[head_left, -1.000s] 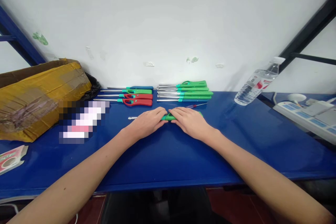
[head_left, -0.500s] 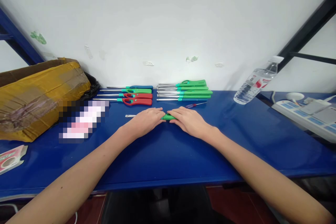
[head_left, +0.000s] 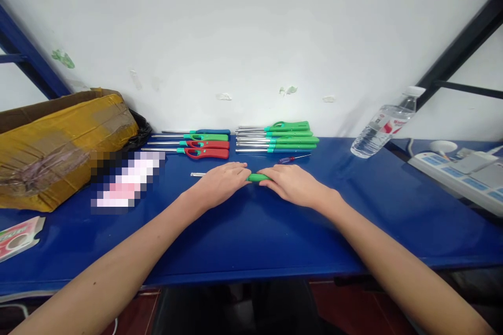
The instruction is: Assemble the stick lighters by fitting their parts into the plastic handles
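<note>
Both hands grip one green long-necked lighter (head_left: 258,177) low over the middle of the blue table. My left hand (head_left: 226,180) is closed around its front part, and the metal tube pokes out to the left of the fingers. Around the handle's right end my right hand (head_left: 291,182) is closed, hiding that end. Behind my left hand lies a group of several lighters with red, green and blue handles (head_left: 210,153). Stacked behind my right hand are several mostly green lighters (head_left: 294,141). A small screwdriver (head_left: 288,159) rests just in front of that stack.
A taped cardboard box (head_left: 66,152) and black plastic stand at the left, by a blurred-out patch. A torn carton piece (head_left: 19,238) lies at the left front. To the right are a water bottle (head_left: 383,128) and a white power strip (head_left: 456,172). A white wall (head_left: 251,36) rises behind.
My right hand has shifted slightly right along the handle, so more green shows between the hands. The view has moved a little; the other things lie as before.
</note>
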`<state>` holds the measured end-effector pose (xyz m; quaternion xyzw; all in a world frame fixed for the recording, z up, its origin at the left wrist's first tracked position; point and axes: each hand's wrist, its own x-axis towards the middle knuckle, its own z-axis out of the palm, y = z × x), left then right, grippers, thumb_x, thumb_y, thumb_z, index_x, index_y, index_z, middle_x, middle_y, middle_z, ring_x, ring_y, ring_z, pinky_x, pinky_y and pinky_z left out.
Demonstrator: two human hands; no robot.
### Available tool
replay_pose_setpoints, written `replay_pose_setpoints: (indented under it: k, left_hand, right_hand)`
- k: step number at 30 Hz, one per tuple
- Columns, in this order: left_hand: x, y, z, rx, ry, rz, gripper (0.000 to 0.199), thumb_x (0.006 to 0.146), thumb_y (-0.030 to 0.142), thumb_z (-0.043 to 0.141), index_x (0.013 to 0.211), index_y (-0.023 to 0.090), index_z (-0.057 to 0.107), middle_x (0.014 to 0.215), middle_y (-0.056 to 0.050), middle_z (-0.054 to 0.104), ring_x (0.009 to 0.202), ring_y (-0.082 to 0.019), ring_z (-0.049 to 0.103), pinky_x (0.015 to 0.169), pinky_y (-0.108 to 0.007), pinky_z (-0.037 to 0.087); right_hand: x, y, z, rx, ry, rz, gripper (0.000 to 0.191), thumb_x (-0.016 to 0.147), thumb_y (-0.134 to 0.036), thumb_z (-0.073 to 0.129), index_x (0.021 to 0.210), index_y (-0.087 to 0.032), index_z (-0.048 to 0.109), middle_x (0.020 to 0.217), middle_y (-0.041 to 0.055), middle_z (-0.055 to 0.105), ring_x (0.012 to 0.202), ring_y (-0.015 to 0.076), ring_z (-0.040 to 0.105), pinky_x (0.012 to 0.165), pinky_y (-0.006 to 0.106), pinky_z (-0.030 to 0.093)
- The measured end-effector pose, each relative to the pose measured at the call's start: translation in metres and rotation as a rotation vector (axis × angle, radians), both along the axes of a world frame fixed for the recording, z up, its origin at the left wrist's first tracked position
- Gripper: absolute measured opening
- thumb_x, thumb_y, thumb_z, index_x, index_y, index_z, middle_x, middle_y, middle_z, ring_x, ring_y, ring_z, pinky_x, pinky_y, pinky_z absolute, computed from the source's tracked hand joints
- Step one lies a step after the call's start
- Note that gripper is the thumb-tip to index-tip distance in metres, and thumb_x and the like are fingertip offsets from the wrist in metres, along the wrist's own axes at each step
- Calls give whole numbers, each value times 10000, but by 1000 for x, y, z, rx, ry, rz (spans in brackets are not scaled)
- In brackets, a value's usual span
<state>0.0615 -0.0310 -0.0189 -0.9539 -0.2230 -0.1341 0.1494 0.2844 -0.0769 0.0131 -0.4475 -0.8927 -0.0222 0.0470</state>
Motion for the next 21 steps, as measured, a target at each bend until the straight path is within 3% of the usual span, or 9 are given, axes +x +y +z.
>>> replay_pose_setpoints:
  k: [3, 7, 14, 21]
  left_hand:
    - [3, -2, 2, -23, 10, 18, 208, 1009, 251, 429, 1004, 122, 592, 1148, -147, 679, 1139, -249, 629, 978, -379, 502]
    - [3, -3, 3, -100, 45, 59, 192, 1002, 232, 446, 1029, 111, 592, 1159, -157, 671, 1123, -248, 637, 959, -365, 508]
    - [-17, 11, 9, -150, -11, 145, 265, 1014, 305, 422, 1108, 121, 588, 1232, -162, 631, 1117, -262, 630, 922, -374, 514]
    - [-13, 7, 15, -115, 67, 185, 263, 1007, 307, 432, 961, 120, 612, 942, -121, 687, 916, -257, 663, 851, -383, 497]
  right_hand:
    - [-1, -1, 0, 21, 2, -1, 358, 1002, -393, 385, 1179, -190, 621, 949, 87, 721, 849, 227, 671, 690, 314, 482]
    - [4, 2, -9, 149, 16, 58, 358, 984, -352, 447, 1231, -149, 608, 1079, 112, 715, 942, 239, 661, 814, 359, 509]
    - [30, 16, -17, 322, 95, 33, 413, 970, -347, 464, 1282, -107, 590, 1190, 134, 684, 1022, 265, 637, 872, 402, 539]
    - [23, 16, -19, 238, 120, 23, 422, 958, -372, 488, 1287, -126, 587, 1197, 135, 677, 1057, 278, 640, 892, 437, 543]
